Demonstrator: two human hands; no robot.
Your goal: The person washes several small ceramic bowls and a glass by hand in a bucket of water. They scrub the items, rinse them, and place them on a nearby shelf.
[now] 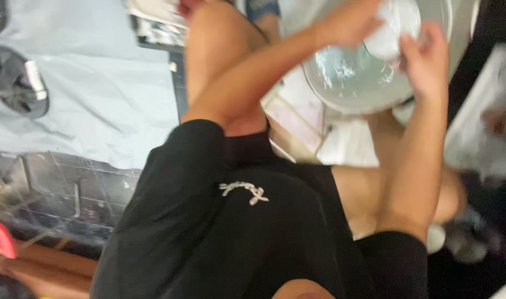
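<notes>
Both hands grip a small white round dish point(394, 25) over the wet, shiny round metal basin point(352, 80) on the floor – left hand point(347, 22) and right hand point(427, 58) closed on its rim – and a soapy, slick edge could slip and crack against the metal

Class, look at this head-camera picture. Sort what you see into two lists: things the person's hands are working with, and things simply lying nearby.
In hand:
- left hand and right hand, both on a small white round dish
- wide shiny metal basin beneath them

Lying about:
- pale blue sheet on the floor
- dark round grated object on that sheet
- red curved object at the left edge
</notes>
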